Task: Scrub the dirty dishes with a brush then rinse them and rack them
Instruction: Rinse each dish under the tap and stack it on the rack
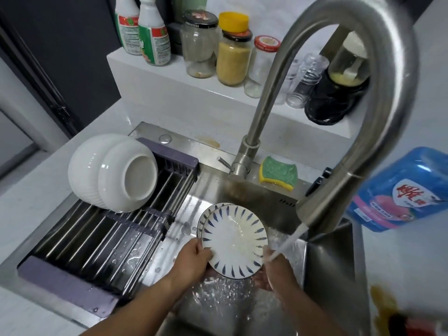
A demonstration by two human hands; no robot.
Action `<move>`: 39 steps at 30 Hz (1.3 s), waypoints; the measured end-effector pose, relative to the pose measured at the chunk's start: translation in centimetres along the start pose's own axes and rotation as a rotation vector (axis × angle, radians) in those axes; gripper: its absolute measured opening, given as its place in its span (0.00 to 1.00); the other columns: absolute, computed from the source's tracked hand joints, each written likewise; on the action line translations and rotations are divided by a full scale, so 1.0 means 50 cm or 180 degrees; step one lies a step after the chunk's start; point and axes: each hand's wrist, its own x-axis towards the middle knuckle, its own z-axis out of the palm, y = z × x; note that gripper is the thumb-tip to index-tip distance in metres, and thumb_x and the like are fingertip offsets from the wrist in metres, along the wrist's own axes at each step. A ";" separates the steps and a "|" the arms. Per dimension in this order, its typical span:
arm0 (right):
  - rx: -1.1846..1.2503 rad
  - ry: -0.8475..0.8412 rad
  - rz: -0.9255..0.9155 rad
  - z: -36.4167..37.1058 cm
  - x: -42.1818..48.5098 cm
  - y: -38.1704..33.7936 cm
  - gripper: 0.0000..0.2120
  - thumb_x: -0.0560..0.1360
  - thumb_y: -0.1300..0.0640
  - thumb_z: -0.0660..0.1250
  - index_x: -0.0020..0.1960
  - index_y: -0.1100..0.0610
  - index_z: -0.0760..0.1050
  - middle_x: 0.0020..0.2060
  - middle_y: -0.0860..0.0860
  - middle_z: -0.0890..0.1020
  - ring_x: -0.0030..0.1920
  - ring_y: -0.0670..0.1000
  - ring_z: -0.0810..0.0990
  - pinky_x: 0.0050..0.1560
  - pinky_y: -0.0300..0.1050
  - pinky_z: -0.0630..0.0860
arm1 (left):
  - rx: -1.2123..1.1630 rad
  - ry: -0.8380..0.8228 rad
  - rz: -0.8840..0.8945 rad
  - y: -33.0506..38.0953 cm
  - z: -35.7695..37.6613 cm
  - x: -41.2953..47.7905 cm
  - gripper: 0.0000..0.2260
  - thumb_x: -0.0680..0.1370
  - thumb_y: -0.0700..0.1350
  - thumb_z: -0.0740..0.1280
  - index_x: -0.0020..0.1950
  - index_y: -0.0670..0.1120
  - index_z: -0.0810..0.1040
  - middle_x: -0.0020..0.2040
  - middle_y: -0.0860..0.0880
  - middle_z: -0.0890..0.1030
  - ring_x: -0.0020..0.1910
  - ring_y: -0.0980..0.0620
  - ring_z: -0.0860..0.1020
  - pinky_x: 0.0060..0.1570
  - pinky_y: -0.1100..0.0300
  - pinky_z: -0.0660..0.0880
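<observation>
I hold a white plate with blue dashes (234, 241) tilted over the sink (218, 309). A second matching plate (206, 212) peeks out behind its left rim. My left hand (194, 260) grips the plate's lower left edge. At the plate's right edge is my right hand (276, 270), under the water stream (288, 241) from the tall steel faucet (315, 93). Two white bowls (114, 173) lie upside down on the purple-framed rack (97, 251) over the sink's left half. No brush is in view.
A green and yellow sponge (278, 173) lies behind the sink by the faucet base. A blue detergent bottle (400, 190) sits at the right. Jars and bottles (232, 54) line the white ledge behind. A brown stain (385, 309) marks the right counter.
</observation>
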 end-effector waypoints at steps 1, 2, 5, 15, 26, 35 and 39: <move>-0.0084 0.0062 -0.0029 -0.006 -0.004 -0.002 0.17 0.85 0.46 0.58 0.51 0.59 0.76 0.44 0.60 0.84 0.40 0.61 0.84 0.38 0.52 0.81 | -0.0104 -0.0128 -0.0001 0.001 0.006 -0.013 0.04 0.82 0.36 0.65 0.57 0.40 0.75 0.52 0.38 0.83 0.44 0.42 0.86 0.38 0.50 0.84; -0.0115 0.0140 -0.0111 -0.015 -0.015 -0.007 0.16 0.84 0.46 0.59 0.51 0.58 0.75 0.44 0.58 0.84 0.42 0.61 0.84 0.39 0.52 0.80 | -0.0160 -0.0252 0.0023 0.005 0.014 -0.030 0.05 0.82 0.35 0.65 0.58 0.39 0.75 0.53 0.39 0.84 0.44 0.43 0.87 0.39 0.51 0.84; -0.0366 0.0317 -0.0450 -0.047 -0.027 -0.004 0.19 0.77 0.44 0.59 0.48 0.59 0.77 0.38 0.55 0.81 0.40 0.56 0.78 0.40 0.51 0.73 | -0.0240 -0.0367 -0.0018 0.006 0.036 -0.052 0.10 0.80 0.35 0.68 0.59 0.35 0.73 0.56 0.34 0.82 0.50 0.38 0.85 0.44 0.43 0.85; -0.0503 0.0420 -0.0842 -0.130 -0.144 -0.061 0.09 0.85 0.55 0.58 0.57 0.55 0.76 0.49 0.53 0.81 0.47 0.51 0.78 0.42 0.40 0.71 | -0.0006 -0.0739 0.0217 0.030 0.062 -0.129 0.25 0.74 0.36 0.69 0.69 0.53 0.72 0.59 0.47 0.84 0.54 0.40 0.85 0.52 0.39 0.83; -0.0084 0.0025 -0.0114 -0.161 -0.166 -0.103 0.14 0.85 0.53 0.58 0.55 0.61 0.77 0.35 0.58 0.83 0.24 0.52 0.76 0.25 0.39 0.71 | 0.2197 -0.0628 0.1872 0.065 0.009 -0.214 0.31 0.80 0.67 0.60 0.81 0.64 0.54 0.81 0.63 0.43 0.80 0.60 0.42 0.80 0.54 0.45; -0.0071 -0.0432 0.0056 -0.195 -0.230 -0.181 0.17 0.85 0.55 0.54 0.54 0.65 0.78 0.24 0.55 0.76 0.20 0.47 0.71 0.20 0.37 0.66 | 0.3518 -0.0777 0.3168 0.148 0.014 -0.229 0.10 0.83 0.53 0.64 0.63 0.63 0.76 0.54 0.61 0.83 0.51 0.58 0.79 0.50 0.60 0.75; -0.0024 -0.0192 -0.0172 -0.196 -0.250 -0.213 0.24 0.84 0.39 0.55 0.55 0.59 0.75 0.33 0.56 0.79 0.31 0.52 0.79 0.33 0.44 0.77 | 0.2705 -0.1094 0.2511 0.170 0.028 -0.242 0.03 0.81 0.50 0.68 0.52 0.59 0.76 0.39 0.58 0.79 0.37 0.57 0.77 0.37 0.62 0.70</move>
